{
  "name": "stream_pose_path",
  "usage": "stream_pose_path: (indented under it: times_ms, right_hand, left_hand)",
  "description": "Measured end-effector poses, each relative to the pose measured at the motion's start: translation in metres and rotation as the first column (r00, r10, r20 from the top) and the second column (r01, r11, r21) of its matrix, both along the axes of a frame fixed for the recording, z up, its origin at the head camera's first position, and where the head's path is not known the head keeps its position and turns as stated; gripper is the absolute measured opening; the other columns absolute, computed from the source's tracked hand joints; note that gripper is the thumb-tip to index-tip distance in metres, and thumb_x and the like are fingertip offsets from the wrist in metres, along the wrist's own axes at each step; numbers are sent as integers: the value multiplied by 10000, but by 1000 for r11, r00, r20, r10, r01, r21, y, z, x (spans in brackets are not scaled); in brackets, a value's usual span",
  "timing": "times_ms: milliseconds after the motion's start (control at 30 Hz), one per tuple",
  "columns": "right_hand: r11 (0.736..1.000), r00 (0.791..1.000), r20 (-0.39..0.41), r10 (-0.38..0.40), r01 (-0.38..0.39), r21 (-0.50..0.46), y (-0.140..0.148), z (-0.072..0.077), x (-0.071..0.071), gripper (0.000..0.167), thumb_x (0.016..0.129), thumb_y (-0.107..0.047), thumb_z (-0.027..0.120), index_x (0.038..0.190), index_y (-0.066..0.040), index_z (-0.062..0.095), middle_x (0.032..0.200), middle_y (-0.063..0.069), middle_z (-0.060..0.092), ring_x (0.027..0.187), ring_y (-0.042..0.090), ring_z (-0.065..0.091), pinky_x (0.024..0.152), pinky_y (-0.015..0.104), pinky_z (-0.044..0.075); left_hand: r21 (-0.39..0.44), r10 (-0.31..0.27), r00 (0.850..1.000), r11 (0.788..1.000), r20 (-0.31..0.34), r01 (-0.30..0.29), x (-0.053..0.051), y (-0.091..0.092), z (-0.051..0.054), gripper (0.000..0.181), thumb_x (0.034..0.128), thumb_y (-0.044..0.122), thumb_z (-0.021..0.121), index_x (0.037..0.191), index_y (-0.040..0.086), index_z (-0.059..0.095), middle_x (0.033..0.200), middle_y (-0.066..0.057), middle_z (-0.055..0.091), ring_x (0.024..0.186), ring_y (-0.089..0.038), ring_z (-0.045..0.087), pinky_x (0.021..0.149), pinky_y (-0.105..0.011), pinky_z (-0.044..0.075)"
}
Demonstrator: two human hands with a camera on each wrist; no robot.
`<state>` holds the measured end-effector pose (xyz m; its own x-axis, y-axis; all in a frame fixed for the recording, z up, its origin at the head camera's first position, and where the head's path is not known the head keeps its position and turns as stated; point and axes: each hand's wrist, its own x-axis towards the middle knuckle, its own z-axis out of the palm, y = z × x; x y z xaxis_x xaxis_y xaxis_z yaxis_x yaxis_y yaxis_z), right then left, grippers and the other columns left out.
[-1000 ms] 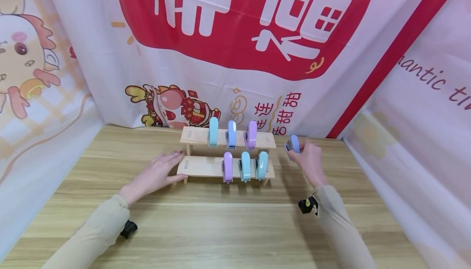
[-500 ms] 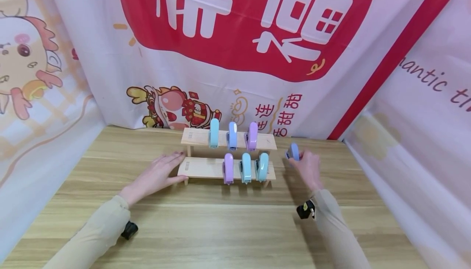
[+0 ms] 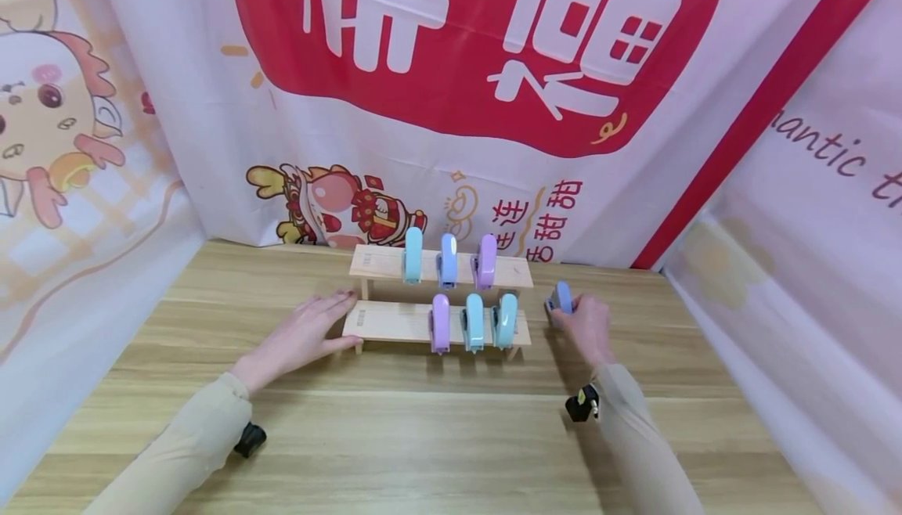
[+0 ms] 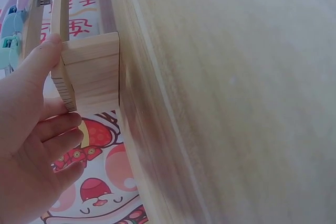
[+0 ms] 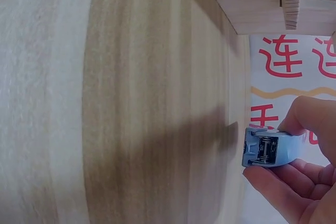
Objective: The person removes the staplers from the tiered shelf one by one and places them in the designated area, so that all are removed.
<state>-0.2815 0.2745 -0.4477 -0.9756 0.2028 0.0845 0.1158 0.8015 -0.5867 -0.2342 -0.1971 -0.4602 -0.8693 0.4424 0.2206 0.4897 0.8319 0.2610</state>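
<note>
In the head view my right hand (image 3: 590, 325) pinches a small blue stapler (image 3: 561, 297) between thumb and fingers, just right of a two-tier wooden rack (image 3: 391, 321). The right wrist view shows this stapler's (image 5: 273, 148) open end facing the camera; whether it touches the table is unclear. My left hand (image 3: 303, 336) grips the left end of the rack's lower shelf, thumb at its front edge. On the upper shelf stand a teal stapler (image 3: 413, 255), a blue one (image 3: 447, 261) and a purple one (image 3: 485, 262). Below are a purple stapler (image 3: 440, 323) and two teal staplers (image 3: 474, 322).
The rack stands near the back of a wood-grain table (image 3: 423, 437). A printed cloth (image 3: 451, 163) hangs behind it, with cloth walls at both sides. The lower shelf's left part is bare wood.
My right hand has lowered toward the table with the blue stapler, coming slightly nearer to me. My left hand stays at the rack's end. The staplers on the rack have not moved.
</note>
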Motion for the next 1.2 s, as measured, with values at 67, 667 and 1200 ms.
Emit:
stream_pose_path:
  times_ms: [67, 667, 1200]
  right_hand:
    - [1000, 1000, -11, -1, 1, 14, 1, -2, -1, 236, 852, -200, 711, 938, 10, 645, 914, 207, 721, 752, 239, 674, 597, 279, 576]
    - [997, 1000, -18, -7, 8, 75, -1, -7, -5, 216, 826, -170, 707, 890, 28, 649, 863, 204, 714, 708, 219, 632, 537, 233, 501]
    - [999, 1000, 19, 10, -10, 32, 1, -11, -8, 170, 821, -157, 695, 817, 2, 635, 766, 149, 697, 603, 153, 581, 466, 204, 475]
  left_hand:
    - [4, -1, 1000, 1000, 1, 1, 0, 0, 0, 792, 885, 477, 707, 1472, 12, 448, 1511, -206, 470, 1395, -379, 470, 1173, -619, 338]
    - [8, 2, 1000, 1000, 4, -2, 2, 1, 0, 793, 885, 480, 705, 1467, 4, 451, 1507, -212, 472, 1392, -383, 470, 1175, -616, 336]
    - [6, 2, 1000, 1000, 3, -2, 3, 1, 2, 792, 881, 466, 715, 1461, -7, 455, 1501, -222, 475, 1391, -393, 468, 1167, -622, 343]
